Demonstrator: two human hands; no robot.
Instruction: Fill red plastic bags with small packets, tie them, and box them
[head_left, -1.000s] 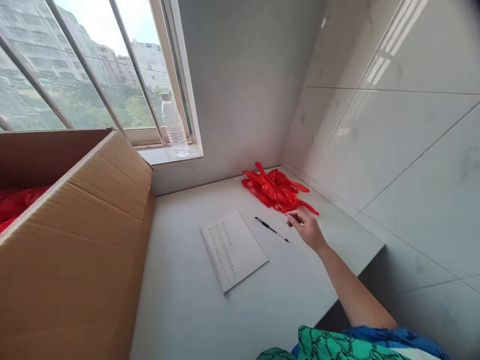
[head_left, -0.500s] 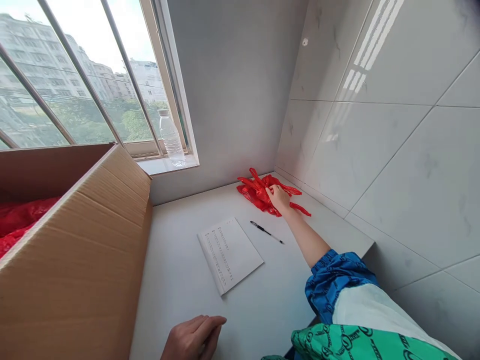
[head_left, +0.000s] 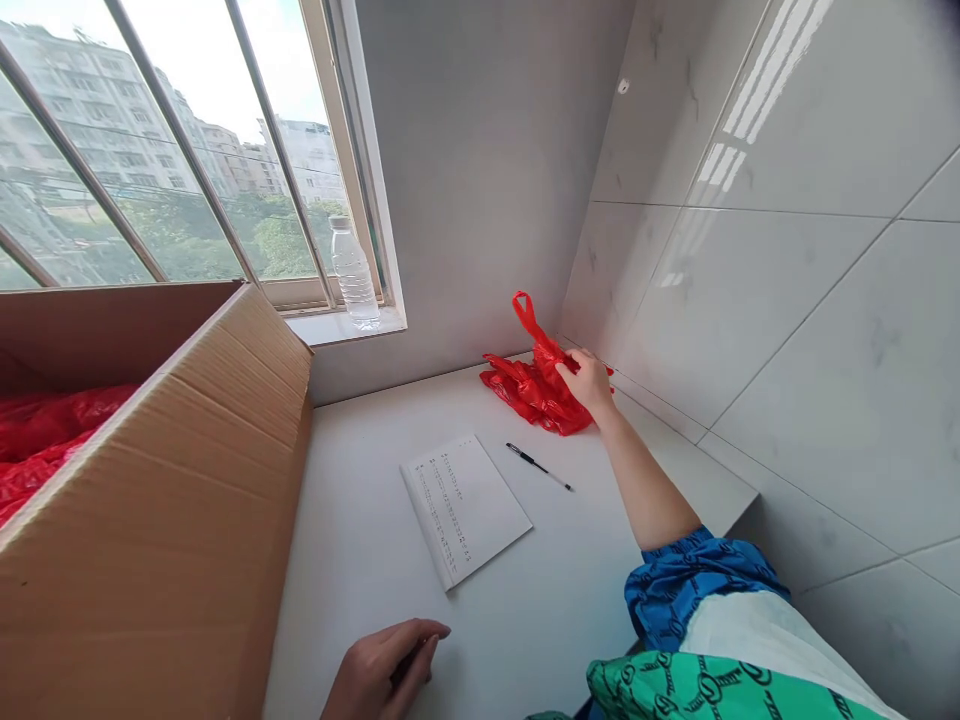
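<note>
My right hand [head_left: 589, 382] grips a crumpled red plastic bag [head_left: 536, 385] at the far end of the white counter [head_left: 570, 570]. One loop handle of the bag stands up above my fingers. My left hand [head_left: 382, 670] rests at the bottom edge of the view with curled fingers, near the counter and away from the bag. Closest to it is a sheet of paper [head_left: 465, 510] with lines of small print. A black pen [head_left: 538, 467] lies just right of the sheet.
An open cardboard box [head_left: 150, 480] stands along the left, with red plastic [head_left: 52, 440] inside. A plastic water bottle [head_left: 352, 275] stands on the window sill. Glossy tiled wall [head_left: 780, 330] runs along the right side of the counter.
My right hand has pulled part of the red bag upward, raising one handle. My left hand has curled slightly. The view has shifted a little.
</note>
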